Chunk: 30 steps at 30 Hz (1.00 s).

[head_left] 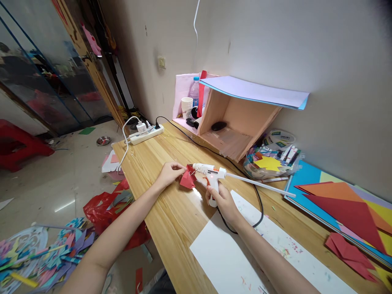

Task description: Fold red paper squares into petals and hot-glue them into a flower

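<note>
My right hand (223,201) is wrapped round the handle of a white hot glue gun (214,174), its fingers at the orange trigger. A long glue stick (260,184) sticks out of the back of the gun to the right. My left hand (170,173) pinches a small folded piece of red paper (186,180) just above the wooden table. The gun's nozzle is at the red paper; whether it touches cannot be made out. A white paper sheet (226,245) with colour specks lies under my right forearm.
A black cord runs across the table (165,147) to a power strip (147,134). An open box (235,122) stands against the wall, beside a tub of markers (272,159). Coloured papers (343,204) are stacked at right. Paper scraps (52,257) fill a basket at lower left.
</note>
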{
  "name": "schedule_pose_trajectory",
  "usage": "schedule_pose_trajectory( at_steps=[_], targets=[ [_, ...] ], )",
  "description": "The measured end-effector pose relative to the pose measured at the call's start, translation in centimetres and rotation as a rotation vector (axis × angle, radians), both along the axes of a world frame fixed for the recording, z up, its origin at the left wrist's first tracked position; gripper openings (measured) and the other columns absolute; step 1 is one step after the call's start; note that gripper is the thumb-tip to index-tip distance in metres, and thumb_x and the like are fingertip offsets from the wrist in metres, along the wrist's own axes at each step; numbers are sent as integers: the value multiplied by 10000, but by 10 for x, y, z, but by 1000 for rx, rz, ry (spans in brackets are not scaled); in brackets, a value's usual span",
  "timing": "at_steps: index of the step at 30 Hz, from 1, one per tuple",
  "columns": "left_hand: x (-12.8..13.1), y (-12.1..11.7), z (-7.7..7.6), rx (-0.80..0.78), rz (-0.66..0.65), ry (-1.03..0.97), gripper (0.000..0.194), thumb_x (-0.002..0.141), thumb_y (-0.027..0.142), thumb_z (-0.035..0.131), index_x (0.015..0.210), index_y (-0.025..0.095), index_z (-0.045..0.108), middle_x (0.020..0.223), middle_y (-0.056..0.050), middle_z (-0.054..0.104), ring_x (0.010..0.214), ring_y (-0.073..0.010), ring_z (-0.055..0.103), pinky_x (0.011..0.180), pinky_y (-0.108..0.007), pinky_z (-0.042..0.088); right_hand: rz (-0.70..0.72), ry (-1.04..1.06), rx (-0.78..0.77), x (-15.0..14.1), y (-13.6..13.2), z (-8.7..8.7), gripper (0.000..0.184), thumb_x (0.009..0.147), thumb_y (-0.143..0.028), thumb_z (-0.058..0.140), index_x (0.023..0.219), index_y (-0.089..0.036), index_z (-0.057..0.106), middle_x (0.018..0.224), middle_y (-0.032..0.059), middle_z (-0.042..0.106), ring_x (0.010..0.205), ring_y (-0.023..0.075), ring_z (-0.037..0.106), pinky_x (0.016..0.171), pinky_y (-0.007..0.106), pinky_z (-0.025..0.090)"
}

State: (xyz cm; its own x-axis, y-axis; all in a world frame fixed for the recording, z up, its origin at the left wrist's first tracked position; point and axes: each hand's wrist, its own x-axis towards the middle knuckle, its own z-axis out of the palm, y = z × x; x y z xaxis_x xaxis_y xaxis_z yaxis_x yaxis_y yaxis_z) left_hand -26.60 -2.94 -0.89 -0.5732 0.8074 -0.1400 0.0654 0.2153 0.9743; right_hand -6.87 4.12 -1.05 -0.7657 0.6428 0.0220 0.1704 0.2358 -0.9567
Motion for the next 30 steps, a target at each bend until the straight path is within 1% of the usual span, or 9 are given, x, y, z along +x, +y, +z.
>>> schedule_pose_trajectory(
  at_steps=[6, 14, 21, 30],
  targets=[
    [-1, 0, -2, 0, -5, 2, 220, 610, 322, 654, 652, 109, 627, 535, -22, 597, 448, -87, 498, 415, -185, 365, -6, 5, 7, 0, 0, 0, 384, 847, -440, 389, 582, -182, 491, 563, 8, 551, 572, 145, 487, 602, 267, 369],
    [-3, -1, -2, 22, 16, 33, 213, 617, 315, 640, 661, 107, 635, 561, -25, 603, 457, -88, 494, 409, -187, 350, -22, 14, -33, 0, 2, -10, 350, 852, -447, 391, 638, -185, 480, 602, 11, 556, 595, 150, 497, 597, 265, 375],
    [-5, -2, 0, 30, 51, 68, 212, 618, 312, 638, 666, 106, 640, 573, -30, 615, 462, -88, 498, 400, -182, 337, -48, 5, -42, 0, 1, -8, 363, 852, -465, 388, 649, -179, 481, 594, 10, 557, 577, 143, 484, 594, 261, 366],
    [-6, -2, 1, 54, 79, 105, 198, 620, 301, 639, 671, 110, 649, 579, -30, 640, 471, -93, 523, 444, -189, 385, -45, 25, -73, 1, 1, -7, 366, 849, -464, 398, 644, -172, 483, 570, -1, 556, 548, 129, 476, 581, 249, 363]
  ],
)
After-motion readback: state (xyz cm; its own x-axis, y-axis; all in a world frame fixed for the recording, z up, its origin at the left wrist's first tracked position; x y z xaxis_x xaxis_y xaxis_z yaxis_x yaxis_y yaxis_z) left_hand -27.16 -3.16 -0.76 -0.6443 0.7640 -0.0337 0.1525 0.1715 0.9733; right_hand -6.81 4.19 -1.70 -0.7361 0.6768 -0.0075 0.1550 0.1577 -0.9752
